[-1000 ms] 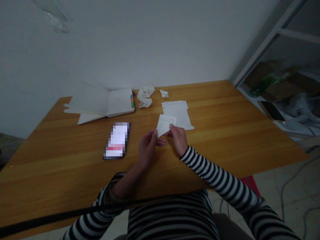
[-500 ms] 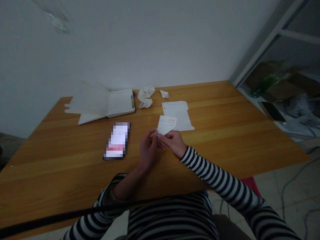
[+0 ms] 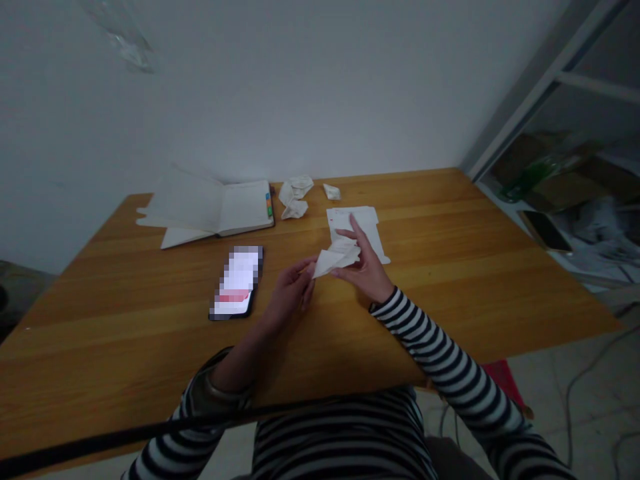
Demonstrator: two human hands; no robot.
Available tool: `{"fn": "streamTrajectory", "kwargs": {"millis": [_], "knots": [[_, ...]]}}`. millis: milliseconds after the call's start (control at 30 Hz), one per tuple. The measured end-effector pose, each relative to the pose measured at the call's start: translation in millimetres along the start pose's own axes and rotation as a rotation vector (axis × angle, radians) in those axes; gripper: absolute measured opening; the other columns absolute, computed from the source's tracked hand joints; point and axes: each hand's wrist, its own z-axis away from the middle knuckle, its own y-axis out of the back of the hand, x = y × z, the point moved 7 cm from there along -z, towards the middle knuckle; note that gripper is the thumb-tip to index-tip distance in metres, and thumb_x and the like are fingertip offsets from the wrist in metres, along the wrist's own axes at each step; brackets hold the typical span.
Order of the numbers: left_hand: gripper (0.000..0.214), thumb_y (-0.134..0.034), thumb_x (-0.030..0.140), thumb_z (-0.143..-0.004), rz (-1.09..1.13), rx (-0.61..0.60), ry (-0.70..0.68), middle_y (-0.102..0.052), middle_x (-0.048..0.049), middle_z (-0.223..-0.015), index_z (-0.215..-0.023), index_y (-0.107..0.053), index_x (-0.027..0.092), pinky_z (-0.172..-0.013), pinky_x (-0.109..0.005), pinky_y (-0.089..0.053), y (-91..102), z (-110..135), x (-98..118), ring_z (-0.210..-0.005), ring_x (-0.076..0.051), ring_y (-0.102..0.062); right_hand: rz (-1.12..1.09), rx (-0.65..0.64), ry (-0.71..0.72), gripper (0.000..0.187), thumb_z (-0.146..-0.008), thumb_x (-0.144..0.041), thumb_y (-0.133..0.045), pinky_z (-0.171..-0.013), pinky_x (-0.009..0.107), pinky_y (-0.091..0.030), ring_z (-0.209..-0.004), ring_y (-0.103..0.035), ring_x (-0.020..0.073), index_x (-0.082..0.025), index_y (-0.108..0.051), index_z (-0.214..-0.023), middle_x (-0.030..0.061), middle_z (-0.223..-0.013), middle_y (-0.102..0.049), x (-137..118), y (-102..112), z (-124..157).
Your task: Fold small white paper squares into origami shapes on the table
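Note:
A small folded piece of white paper (image 3: 336, 257) is held above the wooden table. My left hand (image 3: 293, 287) pinches its left corner between thumb and fingers. At the paper's right side is my right hand (image 3: 369, 267), its fingers spread and the thumb near the lower edge; whether it touches the paper I cannot tell. Behind that hand lies a flat white sheet (image 3: 373, 233) with a torn-looking outline, partly covered. To the left of my left hand rests a phone (image 3: 236, 281) with a lit, pixelated screen.
An open notebook (image 3: 245, 207) with coloured tabs lies at the back left of the table (image 3: 450, 267). Crumpled paper (image 3: 295, 197) and a small folded paper piece (image 3: 332, 192) sit near the wall. On a shelf at right are another phone (image 3: 545, 230) and a green bottle (image 3: 520, 180).
My right hand has moved away from the left and its fingers have spread. The folded paper has tilted and looks flatter and narrower. My left hand still holds its corner.

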Motion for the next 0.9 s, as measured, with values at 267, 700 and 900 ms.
{"fn": "streamTrajectory", "kwargs": {"millis": [267, 700, 900], "knots": [[0.049, -0.058, 0.060, -0.084, -0.283, -0.134, 0.051, -0.042, 0.0078, -0.040, -0.095, -0.073, 0.015, -0.037, -0.020, -0.026, 12.0, -4.5, -0.4, -0.034, -0.008, -0.034, 0.262, -0.192, 0.137, 0.041, -0.078, -0.016, -0.070, -0.103, 0.043, -0.044, -0.115, -0.060, 0.0218, -0.027, -0.069, -0.119, 0.0073, -0.121, -0.066, -4.2, 0.3, -0.3], [0.042, -0.081, 0.046, -0.070, 0.117, 0.043, 0.111, -0.074, -0.0069, -0.092, -0.095, -0.070, 0.014, -0.083, -0.032, -0.054, 15.9, -4.8, -1.7, -0.085, -0.020, -0.069, 0.351, -0.075, -0.116, 0.019, -0.085, -0.031, -0.067, -0.046, 0.023, -0.037, -0.047, -0.055, 0.0126, -0.018, -0.079, -0.092, -0.0032, -0.055, -0.064, 19.9, -11.8, 15.9], [0.053, -0.082, 0.025, -0.071, 0.392, 0.050, 0.199, -0.073, -0.0069, -0.105, -0.118, -0.059, 0.019, -0.085, -0.032, -0.053, 7.7, -2.1, -8.8, -0.092, -0.020, -0.070, 0.627, -0.010, 0.200, 0.014, -0.088, -0.026, -0.065, -0.073, 0.033, -0.049, -0.077, -0.064, 0.0201, -0.022, -0.078, -0.091, 0.0060, -0.085, -0.075, -6.3, -17.1, 19.9]]}}
